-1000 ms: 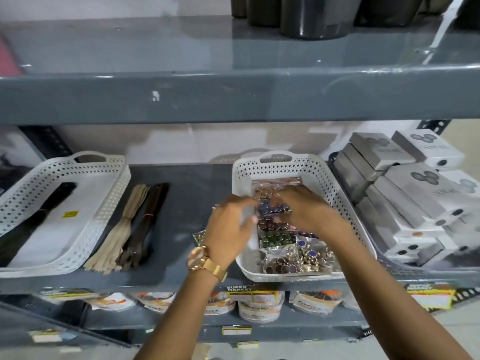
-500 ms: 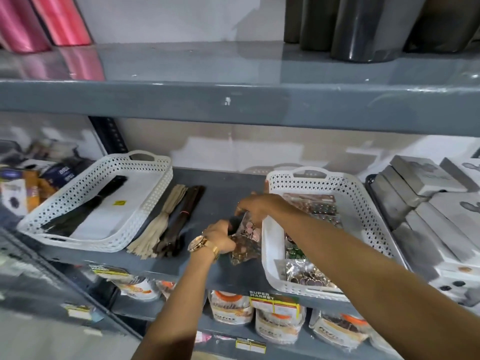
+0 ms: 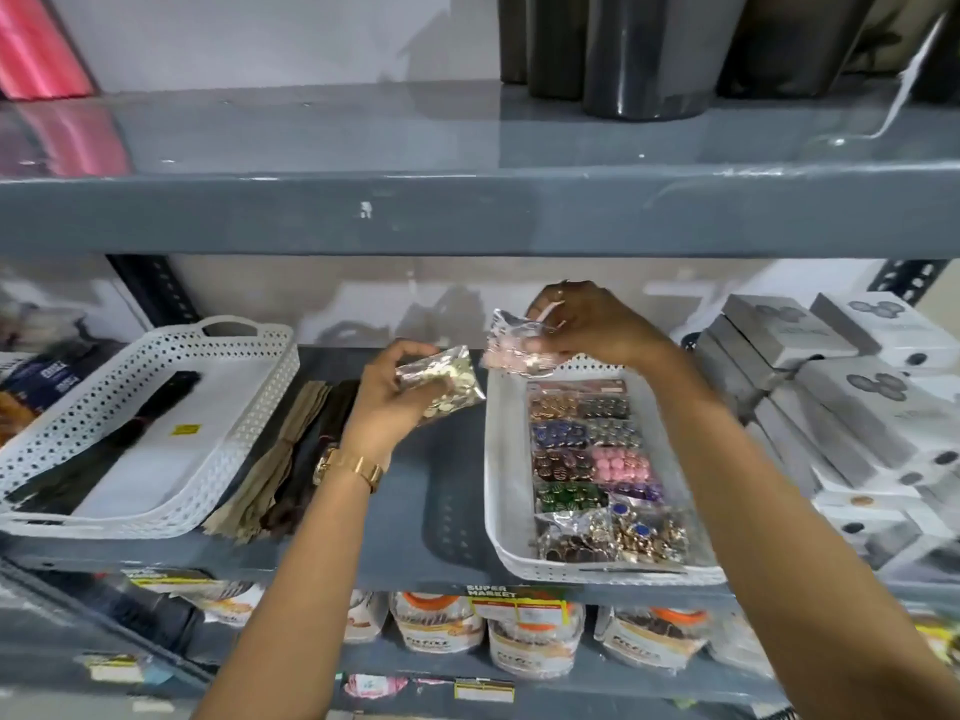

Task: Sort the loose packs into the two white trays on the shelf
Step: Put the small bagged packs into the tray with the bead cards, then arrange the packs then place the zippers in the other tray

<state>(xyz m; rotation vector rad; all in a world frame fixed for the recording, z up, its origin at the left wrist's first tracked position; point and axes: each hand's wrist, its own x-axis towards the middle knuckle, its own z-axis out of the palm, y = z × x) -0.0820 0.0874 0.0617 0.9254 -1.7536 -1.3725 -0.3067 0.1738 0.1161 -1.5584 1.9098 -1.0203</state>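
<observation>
Two white perforated trays stand on the grey shelf. The right tray [image 3: 497, 475] holds several clear packs of coloured buttons [image 3: 587, 459]. The left tray [image 3: 249, 407] holds dark long packs along its left side. My left hand [image 3: 387, 402] grips a clear pack of pale gold buttons [image 3: 449, 379] above the shelf between the trays. My right hand [image 3: 587, 324] pinches a clear pack of pink buttons [image 3: 514, 345] in the air over the right tray's far left corner. Beige and brown long packs [image 3: 291, 444] lie loose on the shelf beside the left tray.
Stacked grey and white boxes [image 3: 852, 407] crowd the shelf right of the right tray. The upper shelf edge [image 3: 467, 210] runs overhead, with dark cylinders [image 3: 644, 49] on it. Packaged goods [image 3: 47, 376] sit at far left, and jars [image 3: 535, 636] fill the shelf below.
Both hands have left the right tray, picked packs off the shelf between the trays and lifted them; the right hand has risen with the pink pack, and the left holds the gold one.
</observation>
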